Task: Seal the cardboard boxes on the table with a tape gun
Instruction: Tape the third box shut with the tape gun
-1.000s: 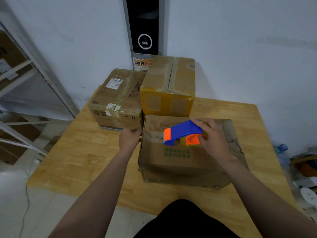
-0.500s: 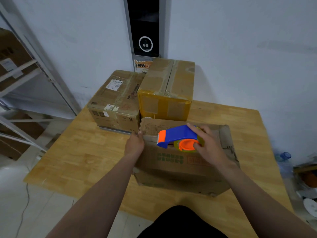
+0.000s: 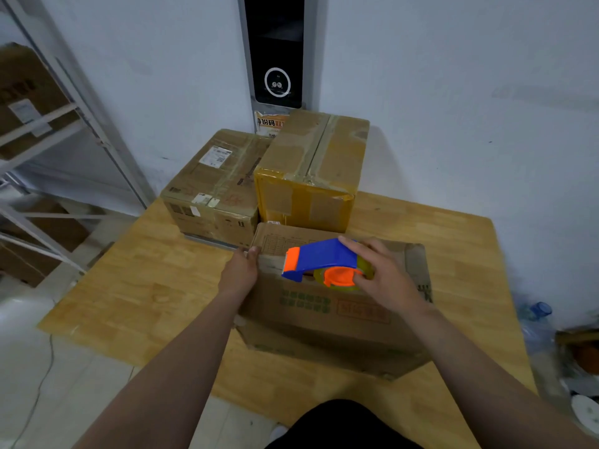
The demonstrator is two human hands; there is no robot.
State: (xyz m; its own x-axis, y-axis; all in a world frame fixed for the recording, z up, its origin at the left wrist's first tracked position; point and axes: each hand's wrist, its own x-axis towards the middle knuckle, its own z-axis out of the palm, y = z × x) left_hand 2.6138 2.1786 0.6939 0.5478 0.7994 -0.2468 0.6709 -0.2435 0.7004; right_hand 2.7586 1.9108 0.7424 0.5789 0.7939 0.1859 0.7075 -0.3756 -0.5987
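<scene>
A brown cardboard box (image 3: 340, 319) with green printing lies nearest me on the wooden table (image 3: 136, 286). My right hand (image 3: 385, 280) grips a blue and orange tape gun (image 3: 321, 262) over the box's top, its orange nose pointing left. My left hand (image 3: 240, 270) presses on the box's upper left corner, fingers curled over the edge. Behind stand two taped boxes: a flat brown box (image 3: 210, 189) on the left and a taller yellowish box (image 3: 311, 170) on the right.
A metal shelf rack (image 3: 48, 131) holding cartons stands at the left. A black panel (image 3: 275, 50) hangs on the white wall behind the boxes. A plastic bottle (image 3: 534, 315) and clutter lie on the floor right of the table.
My left hand has moved from beside the box onto its upper left corner. The tape gun has shifted left and slightly farther across the box top.
</scene>
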